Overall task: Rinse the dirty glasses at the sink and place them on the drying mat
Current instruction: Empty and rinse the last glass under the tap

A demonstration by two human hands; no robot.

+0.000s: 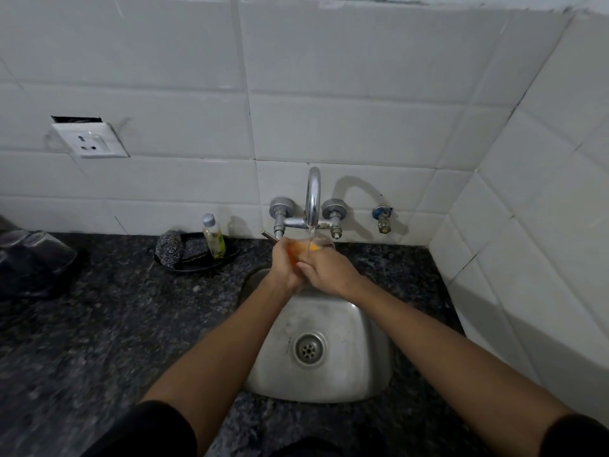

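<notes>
Over sink [329,387], glass [321,241] in hands [326,270].

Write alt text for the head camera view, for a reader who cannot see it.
Two bare hands, left hand and right hand, hold a clear drinking glass with orange residue under water running from a curved chrome tap, above a small steel sink set in a dark speckled granite counter.

Single head-worn wide-angle view, looking forward and steeply down from above a dark granite counter [82,324]. The steel sink [346,374] lies just below centre; the tap [313,196] stands at 12 o'clock on the tiled wall [329,94]. Both forearms enter from 5 and 7 o'clock, close to the lens. Edges bend with lens distortion.
</notes>
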